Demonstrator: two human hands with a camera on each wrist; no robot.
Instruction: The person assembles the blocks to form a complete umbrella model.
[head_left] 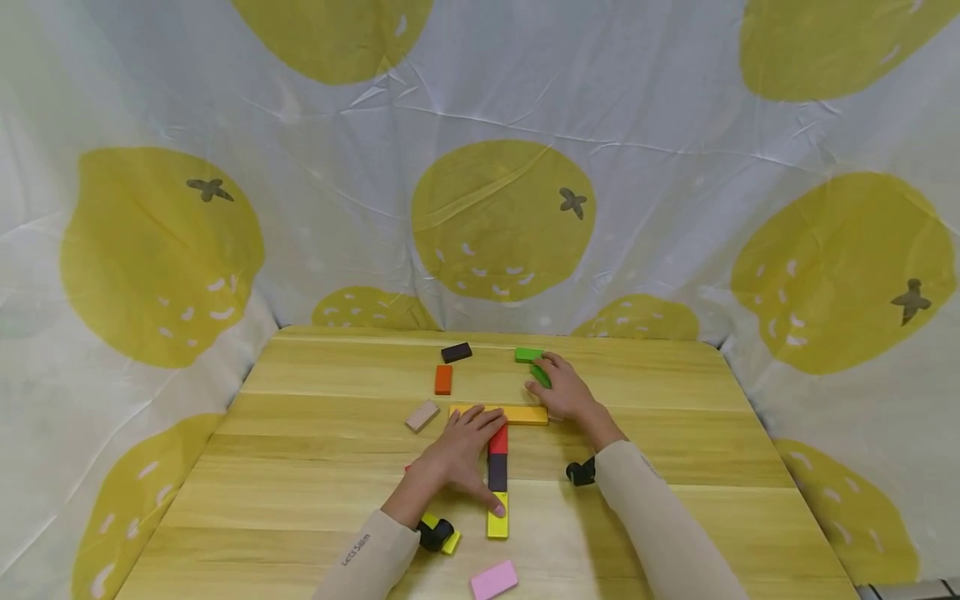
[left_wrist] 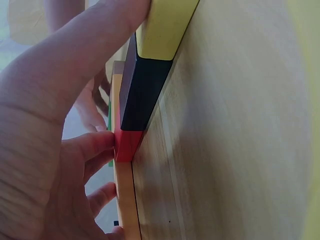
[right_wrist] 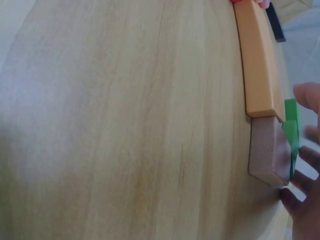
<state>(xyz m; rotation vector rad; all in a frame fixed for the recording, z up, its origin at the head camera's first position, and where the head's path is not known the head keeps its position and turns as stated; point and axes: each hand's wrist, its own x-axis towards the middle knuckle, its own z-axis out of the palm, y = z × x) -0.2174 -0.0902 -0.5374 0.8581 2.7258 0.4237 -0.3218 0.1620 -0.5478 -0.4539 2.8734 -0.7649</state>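
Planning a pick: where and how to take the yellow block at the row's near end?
Likely best: long sides of the yellow block, by its free near end, coming from above. Its far end abuts the dark block, and the left hand reaches over its top.

The wood-grained desk [head_left: 300,467] bore an orange bar [head_left: 528,415]; a red block [head_left: 498,439], a dark block [head_left: 498,472] and a yellow block [head_left: 498,525] ran nearward from it, end to end. A mauve block [right_wrist: 264,147] abutted the bar's right end. Around them lay a black block [head_left: 456,352], a vermilion block [head_left: 443,380], a beige block [head_left: 422,416], a pink block [head_left: 494,579], a partly hidden yellow piece [head_left: 452,543] and a light green block [head_left: 528,355]. A darker green block [head_left: 540,378] perhaps rested there too.
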